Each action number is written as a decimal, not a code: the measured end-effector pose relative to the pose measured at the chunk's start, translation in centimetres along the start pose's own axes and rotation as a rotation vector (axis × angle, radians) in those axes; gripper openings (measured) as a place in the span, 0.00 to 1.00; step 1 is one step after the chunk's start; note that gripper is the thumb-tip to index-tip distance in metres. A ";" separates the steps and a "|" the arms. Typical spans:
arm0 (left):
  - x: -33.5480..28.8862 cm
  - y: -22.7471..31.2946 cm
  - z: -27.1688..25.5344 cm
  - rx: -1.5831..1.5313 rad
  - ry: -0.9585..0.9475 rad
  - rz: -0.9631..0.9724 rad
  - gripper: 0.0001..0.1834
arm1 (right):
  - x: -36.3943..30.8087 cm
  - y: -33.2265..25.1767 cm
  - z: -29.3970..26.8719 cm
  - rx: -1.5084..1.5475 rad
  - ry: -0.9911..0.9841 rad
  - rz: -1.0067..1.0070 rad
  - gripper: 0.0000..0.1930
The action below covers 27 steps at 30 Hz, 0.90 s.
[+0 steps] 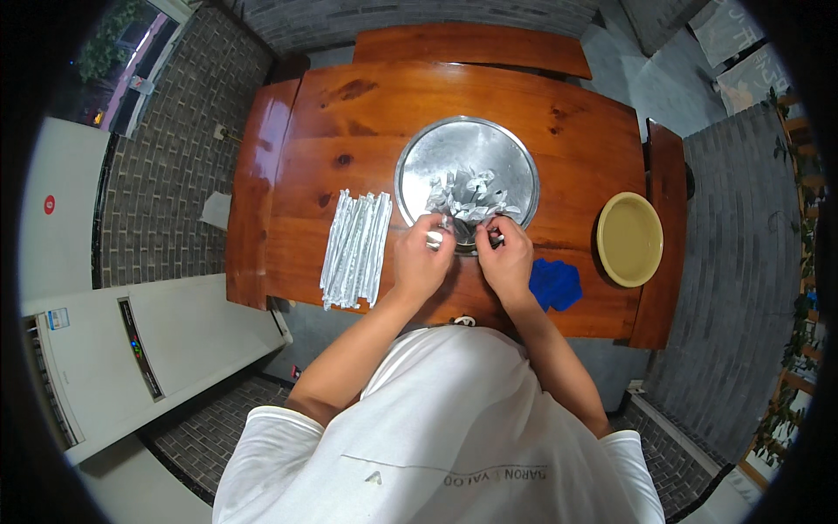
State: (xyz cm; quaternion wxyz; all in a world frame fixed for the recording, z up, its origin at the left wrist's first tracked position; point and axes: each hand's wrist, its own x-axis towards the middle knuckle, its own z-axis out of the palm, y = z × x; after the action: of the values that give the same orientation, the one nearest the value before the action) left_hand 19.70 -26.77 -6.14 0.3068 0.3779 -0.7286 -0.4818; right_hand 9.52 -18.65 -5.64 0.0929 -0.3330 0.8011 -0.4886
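Observation:
My left hand (424,260) and my right hand (508,258) are close together over the near rim of a round metal tray (467,144). Both have their fingers curled and closed. A small white bit shows at the left fingers, but what either hand grips is too small to make out. Just beyond my fingertips, a cluster of crumpled white wrappers (476,192) lies on the tray, with dark gaps among the pieces. To the left, a row of long, slim, white-wrapped sticks (356,249) lies side by side on the wooden table (340,113).
A blue cloth (555,284) lies beside my right wrist. Farther right, a yellow basin (630,240) stands near the table's edge. Wooden benches (471,48) flank the table at the back and sides. A white cabinet-like appliance (192,336) stands at the left.

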 end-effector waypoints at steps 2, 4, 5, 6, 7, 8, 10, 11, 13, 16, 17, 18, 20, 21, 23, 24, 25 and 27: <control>0.0 0.4 0.4 0.026 -0.024 0.018 0.12 | -0.1 -0.2 0.2 -0.022 -0.016 0.040 0.07; 0.0 0.7 0.9 0.012 0.033 0.046 0.13 | -0.1 -0.2 0.2 0.019 -0.013 -0.005 0.09; -0.1 0.8 1.2 0.051 -0.024 -0.028 0.14 | -0.2 -0.2 0.2 -0.028 -0.054 0.077 0.10; -0.1 0.8 1.3 0.052 -0.025 0.024 0.14 | -0.1 -0.1 0.3 0.019 -0.036 -0.004 0.12; 0.0 0.8 1.5 0.041 -0.010 0.057 0.14 | -0.1 0.0 0.2 0.040 -0.025 -0.040 0.12; 0.1 0.7 1.7 0.030 0.005 0.090 0.15 | -0.1 0.1 0.1 0.061 -0.013 -0.077 0.13; 0.2 0.7 1.9 0.033 0.035 0.142 0.14 | -0.1 0.2 -0.1 0.092 -0.022 -0.026 0.13; 0.2 0.6 2.0 0.069 0.079 0.087 0.14 | -0.2 0.3 -0.1 0.113 -0.021 0.003 0.13; 0.3 0.7 2.0 0.057 0.032 0.126 0.13 | -0.2 0.2 -0.3 0.156 -0.017 0.061 0.12; 0.3 1.3 1.7 0.089 0.014 0.055 0.12 | -0.3 0.0 -0.6 0.172 -0.004 0.125 0.09; 0.3 1.6 1.7 0.096 0.015 0.041 0.12 | -0.2 0.0 -0.7 0.167 -0.011 0.078 0.08; 0.3 1.8 1.7 0.103 0.016 0.026 0.12 | -0.3 0.0 -0.8 0.163 -0.012 0.053 0.07; 0.3 2.2 1.9 0.050 0.050 0.010 0.11 | -0.3 -0.1 -0.9 0.137 -0.010 -0.009 0.06; 0.4 2.3 1.9 0.060 -0.004 -0.088 0.11 | -0.3 -0.2 -0.9 0.136 -0.022 -0.003 0.05; 0.4 2.5 2.1 0.073 0.039 -0.058 0.11 | -0.3 -0.2 -1.0 0.133 -0.046 0.007 0.05; 0.4 2.5 2.2 0.077 0.054 -0.048 0.10 | -0.2 -0.2 -1.0 0.145 -0.054 0.015 0.05; 0.5 2.5 2.2 0.074 0.050 -0.023 0.11 | -0.2 -0.1 -1.0 0.151 -0.060 0.018 0.06; 0.6 2.4 2.1 0.069 0.047 0.002 0.11 | -0.2 -0.1 -1.0 0.174 -0.067 0.029 0.06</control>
State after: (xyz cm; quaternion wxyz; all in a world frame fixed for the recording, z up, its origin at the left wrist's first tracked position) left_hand 17.05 -25.65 -4.57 0.3111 0.3987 -0.7378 -0.4470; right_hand 9.23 -17.89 -5.10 0.1555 -0.3281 0.7569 -0.5434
